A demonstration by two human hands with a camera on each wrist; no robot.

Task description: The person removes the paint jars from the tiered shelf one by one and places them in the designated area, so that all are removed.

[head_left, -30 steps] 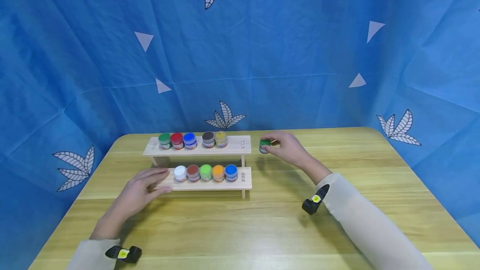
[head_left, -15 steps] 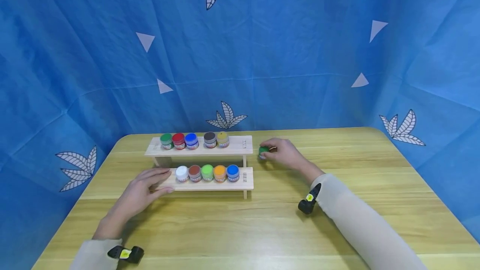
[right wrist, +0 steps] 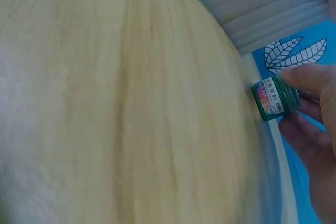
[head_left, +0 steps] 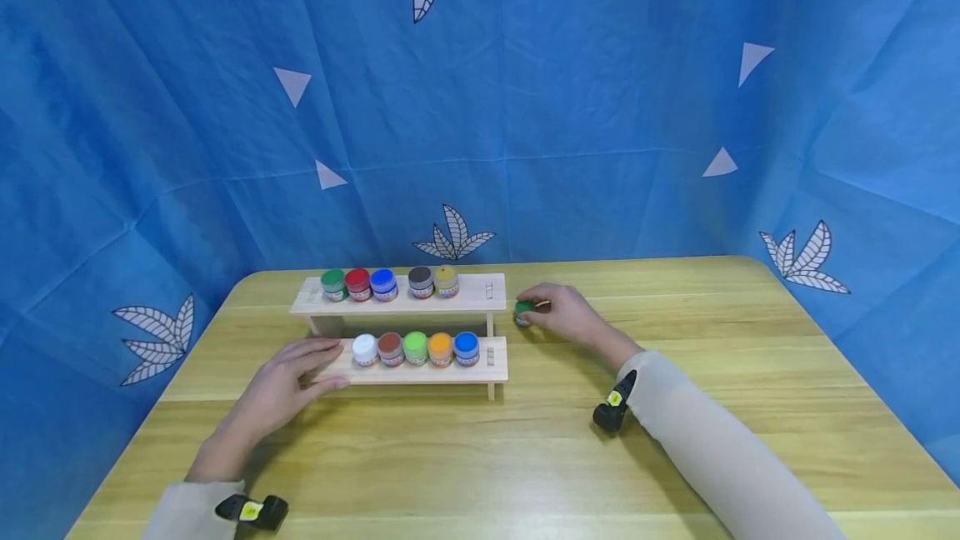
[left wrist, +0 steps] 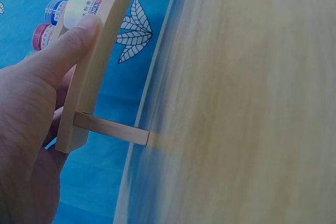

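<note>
My right hand [head_left: 566,311] pinches a small green paint jar [head_left: 522,313] between thumb and fingers, to the right of a two-tier wooden rack [head_left: 480,294]. In the right wrist view, the labelled green jar [right wrist: 270,98] has its base right at the tabletop. My left hand [head_left: 281,382] grips the left end of the rack's lower board, the thumb along the front edge and the fingers on the far side. In the left wrist view, the thumb of the left hand [left wrist: 63,56] lies close to the white paint jar [left wrist: 81,10]; the other fingers are partly hidden behind the board.
On the upper tier stand green [head_left: 333,283], red [head_left: 358,283], blue, dark and yellow [head_left: 447,280] jars, with a gap before the dark one. The lower tier holds white, brown, light green, orange [head_left: 440,348] and blue jars. A blue curtain [head_left: 585,107] hangs behind the table [head_left: 525,457].
My right hand has lowered the green jar from beside the upper tier down to the tabletop, slightly nearer to me. The left hand has kept its place on the rack.
</note>
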